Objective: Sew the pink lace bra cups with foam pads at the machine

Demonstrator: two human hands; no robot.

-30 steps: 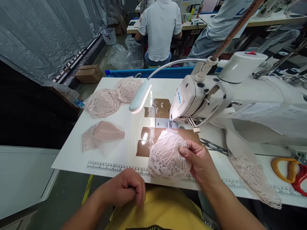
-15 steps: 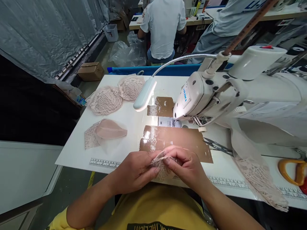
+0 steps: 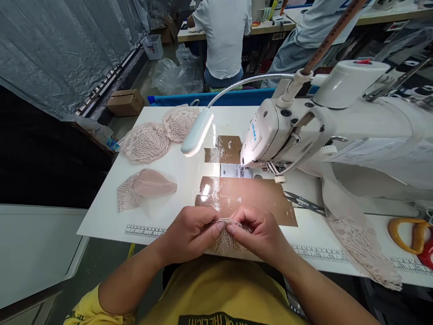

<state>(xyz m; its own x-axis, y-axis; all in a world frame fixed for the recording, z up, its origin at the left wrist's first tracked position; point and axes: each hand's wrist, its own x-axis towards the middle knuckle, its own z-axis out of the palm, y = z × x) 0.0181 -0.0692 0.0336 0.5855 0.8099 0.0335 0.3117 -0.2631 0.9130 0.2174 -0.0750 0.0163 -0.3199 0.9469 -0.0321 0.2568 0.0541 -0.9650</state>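
A piece of beige lace fabric (image 3: 226,243) hangs between my two hands at the table's front edge. My left hand (image 3: 198,234) pinches its upper edge between thumb and fingers. On the other side, my right hand (image 3: 257,232) pinches the same edge, the thumbs close together. Part of the lace is hidden behind the fingers. To the left lies a lace piece with a smooth beige cup (image 3: 154,183). Behind it rest two joined lace-covered cups (image 3: 145,142).
A white sewing machine (image 3: 291,131) stands at right, with a lamp (image 3: 198,132) on a bent neck. Thread snips (image 3: 304,203), a lace strip (image 3: 358,248) and orange-handled scissors (image 3: 406,234) lie to the right. Brown tape (image 3: 243,194) covers the tabletop's middle. Two people sit beyond.
My hands have drawn the lace edge straighter between the thumbs, and the lace now hangs below it. The view has shifted slightly; the things on the table lie as before.
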